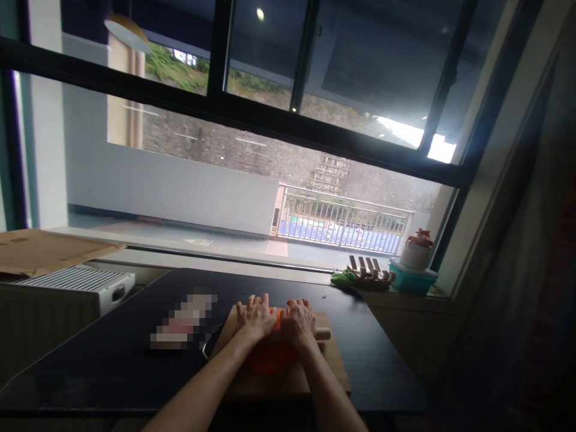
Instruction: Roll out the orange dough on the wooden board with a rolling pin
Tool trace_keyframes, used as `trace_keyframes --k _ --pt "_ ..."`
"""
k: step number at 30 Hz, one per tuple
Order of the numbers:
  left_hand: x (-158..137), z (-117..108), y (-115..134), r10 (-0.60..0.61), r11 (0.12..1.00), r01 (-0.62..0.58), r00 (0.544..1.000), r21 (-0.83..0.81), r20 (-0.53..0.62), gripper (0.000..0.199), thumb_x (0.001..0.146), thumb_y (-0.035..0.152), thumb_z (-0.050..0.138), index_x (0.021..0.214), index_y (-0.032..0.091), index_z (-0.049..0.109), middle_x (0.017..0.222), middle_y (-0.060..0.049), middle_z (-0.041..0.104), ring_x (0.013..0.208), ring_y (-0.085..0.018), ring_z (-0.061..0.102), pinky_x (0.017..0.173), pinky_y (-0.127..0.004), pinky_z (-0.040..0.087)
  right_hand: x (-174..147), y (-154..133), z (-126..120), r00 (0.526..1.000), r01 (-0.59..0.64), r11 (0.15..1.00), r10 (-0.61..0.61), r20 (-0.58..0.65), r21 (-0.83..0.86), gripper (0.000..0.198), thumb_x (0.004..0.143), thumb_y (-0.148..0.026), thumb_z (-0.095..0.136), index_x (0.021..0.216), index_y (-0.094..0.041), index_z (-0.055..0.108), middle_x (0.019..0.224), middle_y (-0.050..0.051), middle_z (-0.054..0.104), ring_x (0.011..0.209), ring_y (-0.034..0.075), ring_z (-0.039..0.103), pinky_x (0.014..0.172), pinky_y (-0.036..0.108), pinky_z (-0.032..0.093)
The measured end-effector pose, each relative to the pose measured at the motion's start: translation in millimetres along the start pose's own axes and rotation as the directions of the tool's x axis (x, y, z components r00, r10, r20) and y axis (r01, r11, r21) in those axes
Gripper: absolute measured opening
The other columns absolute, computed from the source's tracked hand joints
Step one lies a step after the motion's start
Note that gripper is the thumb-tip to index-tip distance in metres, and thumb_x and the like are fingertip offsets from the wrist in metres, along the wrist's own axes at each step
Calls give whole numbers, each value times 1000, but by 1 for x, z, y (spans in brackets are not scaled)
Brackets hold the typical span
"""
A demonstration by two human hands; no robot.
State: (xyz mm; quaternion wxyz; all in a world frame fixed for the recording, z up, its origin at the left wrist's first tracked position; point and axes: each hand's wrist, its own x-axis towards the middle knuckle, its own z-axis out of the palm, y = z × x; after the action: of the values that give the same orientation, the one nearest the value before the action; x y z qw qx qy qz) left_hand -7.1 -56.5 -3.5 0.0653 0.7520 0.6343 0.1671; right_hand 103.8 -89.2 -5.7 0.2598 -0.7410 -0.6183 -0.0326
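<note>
On a wooden board point(288, 387) lies a flattened round orange piece that looks like dough point(273, 358). Both forearms reach over it from below. The pale wooden end of a rolling pin point(323, 333) pokes out beside my right hand point(299, 319), which bends over the pin. My left hand point(257, 318) is level with it, fingers bent forward over the far part of the board. A strip of orange shows between the hands. Most of the pin is hidden under them, so the exact grip is partly covered.
The board rests on a dark table point(378, 372). To its left lies a pixelated object point(184, 321). Along the sill stand a turquoise box point(413, 277), a green item point(343, 278) and a wooden rack-like thing point(371, 273). Cardboard point(54, 249) lies at left, above a white radiator point(108, 285).
</note>
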Motion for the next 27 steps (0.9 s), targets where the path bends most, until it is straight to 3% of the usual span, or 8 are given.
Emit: trace_keyframes --k 6,11,19,24,27 --pt "32 1 -6 -79 996 83 992 -37 98 50 86 38 30 124 13 51 130 -17 56 127 -31 43 102 -55 30 31 0 6 996 -17 999 20 91 -27 29 84 -23 44 101 -17 66 105 10 66 109 25 51 87 34 37" --pt "36 8 -9 -68 997 71 990 -25 122 49 86 37 31 126 14 50 134 -16 53 131 -30 39 105 -55 27 32 2 6 990 -20 999 25 137 -31 31 85 -24 43 104 -15 65 108 12 65 111 26 50 87 35 37" --pt "-7 -3 -2 18 1000 -15 992 -25 124 56 88 34 31 138 11 39 145 -14 41 137 -29 30 110 -53 20 -9 2 -7 994 -13 999 17 111 -37 33 87 -28 39 108 -20 64 113 10 62 113 26 48 93 37 35" --pt "-50 2 -7 89 995 -90 996 -52 -23 53 88 35 35 136 14 45 143 -12 44 135 -27 33 113 -47 18 -56 9 -4 996 73 995 -76 -40 -70 35 89 -27 39 115 -22 61 123 8 58 123 25 43 104 38 26" --pt "-61 5 -11 161 985 -165 984 -53 -72 50 89 35 37 135 19 48 139 -8 50 135 -28 33 115 -46 15 -68 13 0 990 109 989 -117 -73 -102 37 91 -28 37 120 -22 59 131 8 54 129 25 37 107 40 21"
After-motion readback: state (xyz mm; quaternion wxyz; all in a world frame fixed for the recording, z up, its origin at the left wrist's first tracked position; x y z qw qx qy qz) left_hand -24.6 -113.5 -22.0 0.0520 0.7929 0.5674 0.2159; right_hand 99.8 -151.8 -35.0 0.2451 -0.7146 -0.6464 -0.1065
